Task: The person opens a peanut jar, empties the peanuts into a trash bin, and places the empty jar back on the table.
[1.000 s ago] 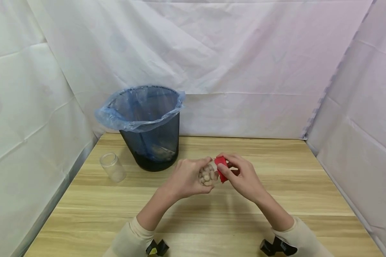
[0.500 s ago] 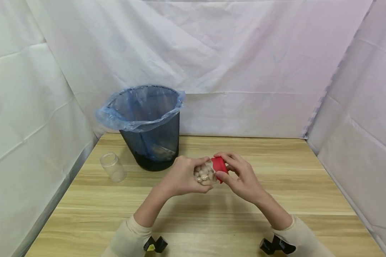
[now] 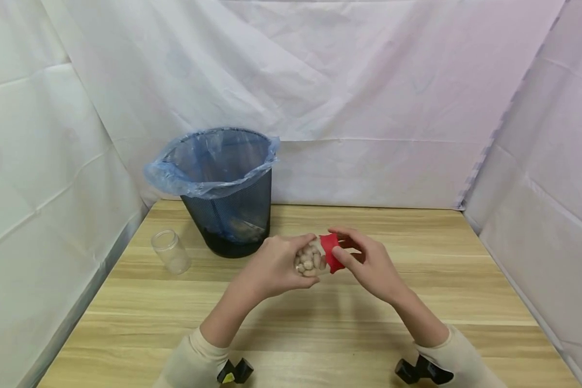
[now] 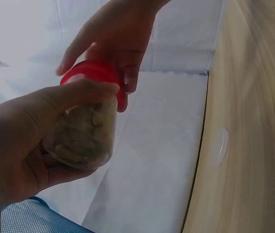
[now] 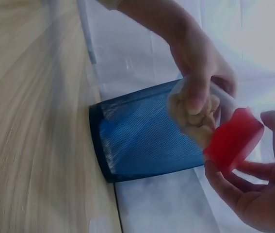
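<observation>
My left hand (image 3: 274, 267) grips a clear jar (image 4: 86, 141) tipped on its side above the table, its mouth end towards the right. Pale lumpy pieces (image 3: 308, 261) that look like unshelled peanuts lie inside it. Over the mouth end sits a red lid (image 3: 331, 252) with an uneven rim. My right hand (image 3: 372, 267) holds that lid between thumb and curled fingers. In the right wrist view the lid (image 5: 234, 138) is slightly tilted at the jar's mouth; whether it is fully seated I cannot tell.
A black mesh bin (image 3: 242, 221) with a blue bag (image 3: 194, 188) over its rim stands at the back left of the wooden table (image 3: 417, 302). Left of it is a second clear jar (image 3: 171, 253) without a lid. White cloth (image 3: 368, 108) hangs behind and at both sides.
The jar has shifted slightly left with my left hand. My right hand has turned the lid back and forth, its fingers and thumb changing position on it.
</observation>
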Motion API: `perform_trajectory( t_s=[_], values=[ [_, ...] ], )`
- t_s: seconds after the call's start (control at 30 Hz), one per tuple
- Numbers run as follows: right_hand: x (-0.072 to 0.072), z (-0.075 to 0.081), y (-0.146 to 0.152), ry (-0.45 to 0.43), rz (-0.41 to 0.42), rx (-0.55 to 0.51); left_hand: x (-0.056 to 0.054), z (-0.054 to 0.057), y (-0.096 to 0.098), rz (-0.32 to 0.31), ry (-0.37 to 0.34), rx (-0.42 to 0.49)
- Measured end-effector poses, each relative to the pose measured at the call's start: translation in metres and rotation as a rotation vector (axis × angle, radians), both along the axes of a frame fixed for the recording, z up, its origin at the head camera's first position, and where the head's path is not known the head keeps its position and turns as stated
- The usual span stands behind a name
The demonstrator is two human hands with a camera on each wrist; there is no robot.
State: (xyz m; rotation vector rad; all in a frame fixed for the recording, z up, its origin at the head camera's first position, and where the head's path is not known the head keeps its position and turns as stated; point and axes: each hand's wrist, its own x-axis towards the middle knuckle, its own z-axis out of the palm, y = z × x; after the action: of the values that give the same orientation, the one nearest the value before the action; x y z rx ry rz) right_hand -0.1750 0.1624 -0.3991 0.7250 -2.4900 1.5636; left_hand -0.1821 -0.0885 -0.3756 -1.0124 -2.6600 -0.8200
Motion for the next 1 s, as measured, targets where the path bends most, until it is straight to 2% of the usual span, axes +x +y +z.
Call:
perform_trajectory(
  t_s=[0.13,0.33,0.43,0.63,0.77,0.87,1.0],
  values=[
    [0.002,0.005,0.003,-0.116,-0.069,0.013,0.002,-0.004,0.003,-0.015,0.069,-0.013],
    [0.002,0.008,0.005,-0.142,-0.038,-0.001,0.0,-0.007,0.005,-0.01,0.101,-0.032],
    [0.001,0.008,0.006,-0.124,0.024,-0.039,-0.003,-0.007,0.004,-0.018,0.061,-0.019],
    [-0.001,0.008,0.01,-0.006,0.171,-0.053,-0.01,-0.007,-0.001,-0.059,-0.054,0.042],
    [-0.002,0.01,0.012,0.05,0.229,-0.044,-0.011,-0.006,-0.003,-0.081,-0.081,0.059],
    [-0.002,0.012,0.012,0.048,0.238,-0.04,-0.01,-0.005,-0.003,-0.075,-0.078,0.047],
    [-0.001,0.012,0.011,-0.031,0.147,-0.018,-0.008,-0.004,0.0,-0.049,-0.07,0.014]
  ],
)
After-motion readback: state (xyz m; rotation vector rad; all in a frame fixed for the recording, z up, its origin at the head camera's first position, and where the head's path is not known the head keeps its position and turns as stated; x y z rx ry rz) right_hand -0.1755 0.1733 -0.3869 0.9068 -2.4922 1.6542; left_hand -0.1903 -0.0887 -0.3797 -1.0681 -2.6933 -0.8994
